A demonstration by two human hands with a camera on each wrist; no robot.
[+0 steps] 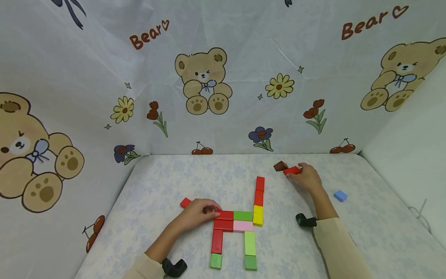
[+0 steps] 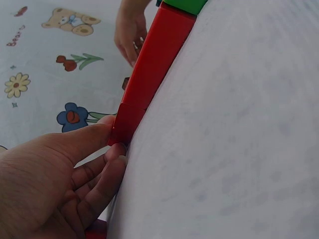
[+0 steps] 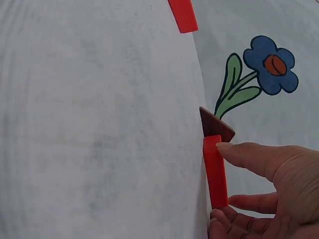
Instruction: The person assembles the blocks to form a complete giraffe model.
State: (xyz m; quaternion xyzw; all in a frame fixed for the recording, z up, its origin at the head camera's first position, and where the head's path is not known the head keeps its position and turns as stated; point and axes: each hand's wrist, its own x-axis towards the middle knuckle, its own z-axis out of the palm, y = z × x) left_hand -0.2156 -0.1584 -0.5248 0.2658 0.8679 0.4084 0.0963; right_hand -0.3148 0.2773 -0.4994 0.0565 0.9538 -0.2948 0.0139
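Observation:
Near the back of the table, my right hand pinches a red block between thumb and fingers. Its far end meets a brown triangular block. Lower down, my left hand pinches the left end of another red block, at the top left corner of a flat figure of blocks. That figure also holds a green block, a pink block and a yellow block, with two red blocks in line above the yellow one. Two legs of red and green blocks extend toward me.
A loose red block lies just behind my left hand, partly hidden by it. At the right, a blue block lies beyond my right forearm. A bear-printed cloth hangs behind the table. Black wrist devices sit at both cuffs.

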